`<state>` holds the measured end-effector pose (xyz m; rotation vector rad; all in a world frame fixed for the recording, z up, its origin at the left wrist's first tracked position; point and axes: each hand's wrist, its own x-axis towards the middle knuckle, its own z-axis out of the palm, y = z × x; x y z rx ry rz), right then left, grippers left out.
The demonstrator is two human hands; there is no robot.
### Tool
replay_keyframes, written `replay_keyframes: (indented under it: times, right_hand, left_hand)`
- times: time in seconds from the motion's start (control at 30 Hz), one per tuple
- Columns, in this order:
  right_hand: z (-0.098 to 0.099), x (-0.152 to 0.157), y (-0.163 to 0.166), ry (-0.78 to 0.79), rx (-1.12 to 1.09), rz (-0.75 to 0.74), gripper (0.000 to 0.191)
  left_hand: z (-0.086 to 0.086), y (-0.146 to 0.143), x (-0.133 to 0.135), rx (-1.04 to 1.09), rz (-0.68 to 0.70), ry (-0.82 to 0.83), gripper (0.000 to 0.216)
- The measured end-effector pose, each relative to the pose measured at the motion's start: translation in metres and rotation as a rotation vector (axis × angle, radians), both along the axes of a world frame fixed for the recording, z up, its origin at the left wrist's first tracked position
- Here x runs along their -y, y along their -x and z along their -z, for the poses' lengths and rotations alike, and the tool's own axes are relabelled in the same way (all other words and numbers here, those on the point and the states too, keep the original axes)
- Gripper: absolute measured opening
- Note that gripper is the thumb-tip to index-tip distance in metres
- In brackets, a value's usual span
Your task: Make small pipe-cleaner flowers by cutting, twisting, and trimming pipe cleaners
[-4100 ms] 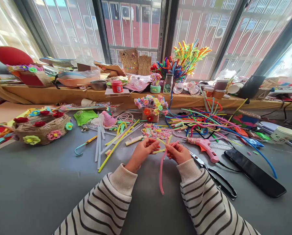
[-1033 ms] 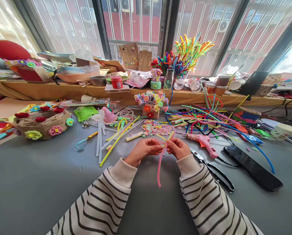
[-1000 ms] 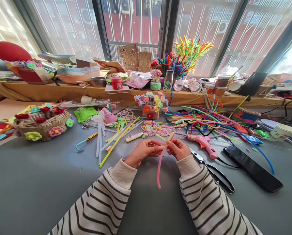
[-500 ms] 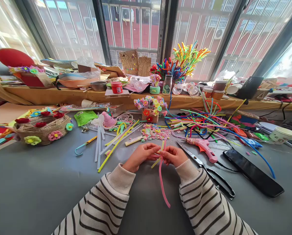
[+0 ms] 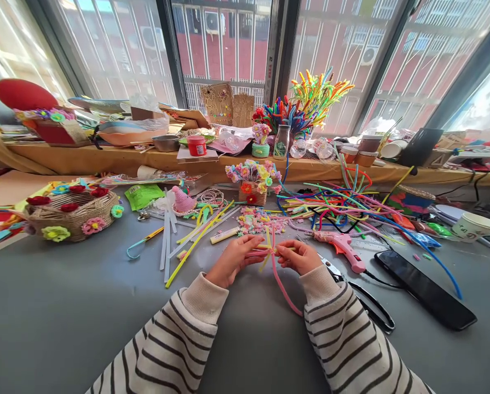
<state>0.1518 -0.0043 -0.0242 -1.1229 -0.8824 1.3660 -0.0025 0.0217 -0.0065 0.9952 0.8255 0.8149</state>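
Observation:
Between my hands, just above the grey table, pink and yellow pipe cleaners cross at one point. My left hand (image 5: 240, 256) pinches them from the left, with pink strands lying along its fingers. From the right, my right hand (image 5: 297, 256) is closed on a short yellow arm near the crossing. The long tail of the pink pipe cleaner (image 5: 283, 288) curves down toward my right cuff. A short yellow pipe cleaner (image 5: 268, 235) points upward from the crossing. Scissors (image 5: 370, 300) lie beside my right wrist, partly covered by my sleeve.
A pink glue gun (image 5: 343, 247) and a black phone (image 5: 425, 290) lie at right. Behind are cut pastel pieces (image 5: 261, 220) and a heap of colourful pipe cleaners (image 5: 330, 205). Glue sticks (image 5: 165, 241) and a flower-trimmed twine basket (image 5: 74, 210) are at left.
My hands have drawn slightly apart, showing the crossing and its side arms. The pink tail has swung to the right. My right forearm has shifted slightly right, over more of the scissors.

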Motion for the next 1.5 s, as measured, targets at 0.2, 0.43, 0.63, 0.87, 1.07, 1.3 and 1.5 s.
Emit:
replay_keyframes:
  times: [0.2, 0.43, 0.63, 0.87, 1.07, 1.3, 1.5]
  right_hand:
    - [0.001, -0.002, 0.000, 0.035, -0.120, 0.033, 0.029]
    - [-0.002, 0.001, 0.007, -0.004, -0.091, 0.033, 0.025]
    - [-0.004, 0.005, 0.009, -0.048, -0.003, 0.058, 0.025]
    - [-0.003, 0.006, 0.007, -0.124, 0.274, 0.099, 0.023]
    - [-0.001, 0.011, 0.013, -0.071, 0.297, -0.143, 0.025]
    - [-0.003, 0.009, 0.005, -0.004, 0.218, -0.247, 0.039]
    - [-0.003, 0.005, -0.004, -0.105, 0.159, -0.001, 0.030]
  left_hand:
    - [0.003, -0.002, 0.002, 0.046, 0.154, 0.019, 0.024]
    - [0.007, -0.006, 0.000, 0.023, 0.097, 0.008, 0.019]
    - [0.006, -0.006, 0.001, -0.051, 0.068, -0.045, 0.024]
    - [0.000, -0.007, 0.003, -0.042, -0.037, -0.024, 0.021]
    - [-0.001, -0.006, 0.004, -0.021, -0.085, -0.049, 0.020]
    - [-0.008, -0.005, 0.006, -0.052, -0.091, -0.036, 0.017]
    - [-0.007, -0.007, 0.009, -0.105, 0.143, -0.027, 0.019]
